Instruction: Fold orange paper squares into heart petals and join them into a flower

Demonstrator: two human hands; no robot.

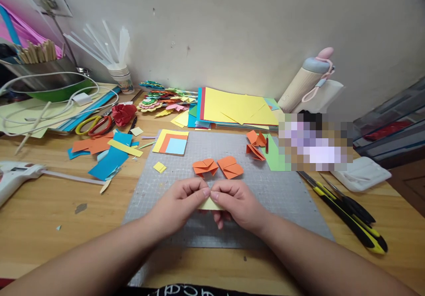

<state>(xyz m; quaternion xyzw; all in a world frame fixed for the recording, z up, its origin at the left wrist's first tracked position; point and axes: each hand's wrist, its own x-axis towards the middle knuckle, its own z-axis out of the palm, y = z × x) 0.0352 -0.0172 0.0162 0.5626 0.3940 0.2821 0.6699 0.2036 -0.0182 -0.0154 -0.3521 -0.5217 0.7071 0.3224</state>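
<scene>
Between my two hands is a small piece of pale yellow paper (211, 204), held above the grey cutting mat (149, 198). My left hand (184, 200) pinches its left side between thumb and curled fingers. On the right side, my right hand (239, 205) pinches it too, and the two thumb tips nearly meet at its upper edge. Much of the paper is hidden by the fingers. Just beyond my hands lie two folded orange papers (230, 167), with more orange folded pieces (255, 145) farther right. A small yellow paper (160, 167) rests on the mat to the left.
Stacked paper squares (175, 146) lie at the mat's back left, near blue and orange scraps (109, 165). Yellow sheets (239, 105) stand behind. At right are a utility knife (352, 220) and scissors (355, 207); at left, a glue gun (16, 176) and scissors (94, 125).
</scene>
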